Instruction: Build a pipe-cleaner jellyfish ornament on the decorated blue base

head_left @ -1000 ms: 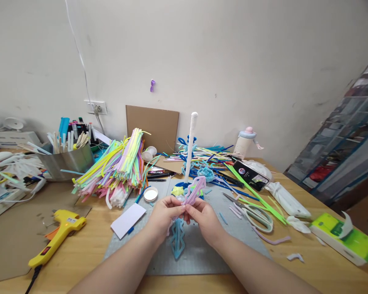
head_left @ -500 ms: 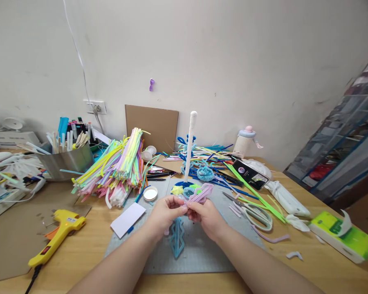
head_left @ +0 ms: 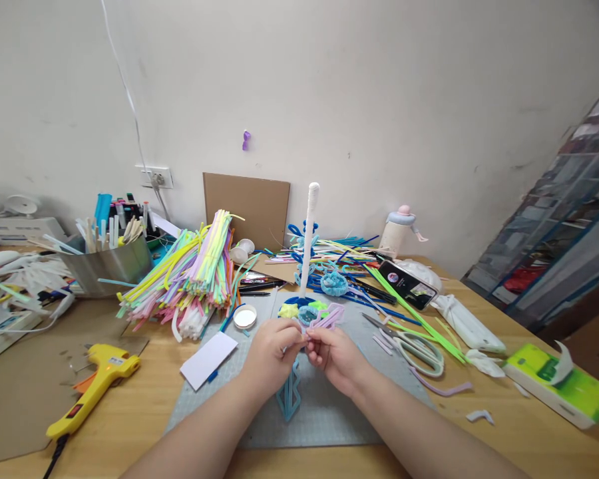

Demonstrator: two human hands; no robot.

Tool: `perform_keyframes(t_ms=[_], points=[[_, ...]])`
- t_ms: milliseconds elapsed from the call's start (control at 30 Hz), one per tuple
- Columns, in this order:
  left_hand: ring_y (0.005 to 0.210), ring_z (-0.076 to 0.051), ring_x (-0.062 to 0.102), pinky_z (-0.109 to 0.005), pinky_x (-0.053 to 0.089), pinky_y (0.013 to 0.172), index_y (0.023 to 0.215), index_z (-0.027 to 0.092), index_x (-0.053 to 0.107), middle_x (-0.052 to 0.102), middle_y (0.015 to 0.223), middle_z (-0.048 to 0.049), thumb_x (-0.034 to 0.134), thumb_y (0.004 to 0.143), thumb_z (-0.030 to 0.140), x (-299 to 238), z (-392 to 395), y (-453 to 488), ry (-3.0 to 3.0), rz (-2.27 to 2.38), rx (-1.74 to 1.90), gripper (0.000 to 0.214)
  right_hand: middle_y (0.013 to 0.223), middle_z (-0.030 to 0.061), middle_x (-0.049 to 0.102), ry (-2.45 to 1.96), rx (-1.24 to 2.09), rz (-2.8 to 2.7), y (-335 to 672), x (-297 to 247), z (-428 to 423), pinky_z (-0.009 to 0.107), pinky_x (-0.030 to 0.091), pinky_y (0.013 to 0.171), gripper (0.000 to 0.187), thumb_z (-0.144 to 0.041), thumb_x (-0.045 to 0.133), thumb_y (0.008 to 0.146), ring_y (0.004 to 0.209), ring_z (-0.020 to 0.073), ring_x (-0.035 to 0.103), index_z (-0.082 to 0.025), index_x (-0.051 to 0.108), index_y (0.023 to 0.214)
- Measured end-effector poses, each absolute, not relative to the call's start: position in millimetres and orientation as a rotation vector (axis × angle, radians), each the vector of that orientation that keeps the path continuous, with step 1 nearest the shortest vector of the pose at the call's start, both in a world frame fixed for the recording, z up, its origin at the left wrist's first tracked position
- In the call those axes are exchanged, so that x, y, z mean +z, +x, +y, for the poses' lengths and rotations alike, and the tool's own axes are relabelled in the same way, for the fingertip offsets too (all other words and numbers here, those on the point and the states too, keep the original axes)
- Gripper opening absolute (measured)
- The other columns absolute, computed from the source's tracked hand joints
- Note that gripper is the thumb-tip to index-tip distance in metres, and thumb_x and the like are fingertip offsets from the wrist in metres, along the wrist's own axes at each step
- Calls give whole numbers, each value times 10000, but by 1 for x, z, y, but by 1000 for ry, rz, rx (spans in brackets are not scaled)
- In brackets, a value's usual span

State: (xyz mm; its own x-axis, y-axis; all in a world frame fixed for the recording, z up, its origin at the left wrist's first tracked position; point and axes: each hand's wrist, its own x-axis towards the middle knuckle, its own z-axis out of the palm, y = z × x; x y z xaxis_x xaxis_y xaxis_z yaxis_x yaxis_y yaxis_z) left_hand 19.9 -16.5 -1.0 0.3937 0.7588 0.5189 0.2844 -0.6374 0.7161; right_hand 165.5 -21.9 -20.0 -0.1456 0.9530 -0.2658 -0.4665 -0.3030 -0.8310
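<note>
Both my hands meet over a grey cutting mat (head_left: 329,412) and pinch a folded lilac pipe-cleaner shape (head_left: 328,317). My left hand (head_left: 272,356) grips its near end with closed fingers; my right hand (head_left: 335,356) is closed on it too, fingertips touching the left. Below the hands a blue zigzag pipe-cleaner piece (head_left: 288,394) lies on the mat. Just beyond stands a white wrapped stick (head_left: 308,239) on a blue base with yellow, green and blue tufts (head_left: 304,309).
A big bundle of pastel pipe cleaners (head_left: 190,273) lies at left, a yellow glue gun (head_left: 92,386) nearer. Scissors (head_left: 414,346), a phone (head_left: 406,285), loose coloured stems and a green tissue pack (head_left: 559,386) sit at right. A metal tub of tools (head_left: 107,259) and cardboard (head_left: 246,207) stand behind.
The lilac shape has tipped from upright-slanted to lower and flatter, and both hands have closed in tighter on its near end; the hands shifted slightly down.
</note>
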Motion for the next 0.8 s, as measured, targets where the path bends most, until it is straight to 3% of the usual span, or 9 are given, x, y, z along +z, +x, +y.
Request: perform_keyframes(t_ms=[167, 367, 500, 633, 800], points=[[879, -218, 560, -314, 364, 832, 753, 226, 695, 663, 874, -76, 589, 774, 284, 0, -16, 20, 1969, 845, 1149, 123, 485, -33, 531, -990, 1600, -831, 171, -23, -15, 156, 309, 395, 179, -279, 663, 656, 410, 49, 447, -123, 585, 614], [635, -152, 573, -272, 431, 668, 696, 142, 635, 627, 647, -23, 730, 624, 389, -5, -6, 22, 1101, 879, 1099, 274, 470, -37, 518, -1013, 1538, -1121, 176, -24, -12, 185, 300, 386, 227, -322, 633, 701, 398, 71, 448, -144, 552, 584], [624, -155, 604, -277, 439, 662, 706, 136, 593, 640, 629, -22, 790, 557, 346, -5, -7, 22, 1063, 720, 895, 324, 461, -28, 518, -971, 1530, -1234, 174, -25, -15, 192, 306, 400, 268, -338, 628, 725, 410, 74, 444, -140, 562, 557], [548, -115, 576, -231, 418, 579, 646, 141, 550, 619, 574, 6, 818, 511, 311, -6, -7, 23, 1065, 762, 1008, 345, 535, -22, 539, -908, 1604, -1196, 173, -22, -17, 188, 311, 419, 273, -381, 651, 724, 447, 70, 463, -129, 596, 636], [555, -116, 577, -223, 410, 566, 651, 129, 589, 633, 593, -12, 790, 560, 333, -2, -8, 22, 1019, 782, 1008, 301, 566, -23, 559, -889, 1607, -1181, 175, -21, -16, 189, 314, 438, 283, -400, 681, 713, 463, 66, 465, -135, 583, 699]])
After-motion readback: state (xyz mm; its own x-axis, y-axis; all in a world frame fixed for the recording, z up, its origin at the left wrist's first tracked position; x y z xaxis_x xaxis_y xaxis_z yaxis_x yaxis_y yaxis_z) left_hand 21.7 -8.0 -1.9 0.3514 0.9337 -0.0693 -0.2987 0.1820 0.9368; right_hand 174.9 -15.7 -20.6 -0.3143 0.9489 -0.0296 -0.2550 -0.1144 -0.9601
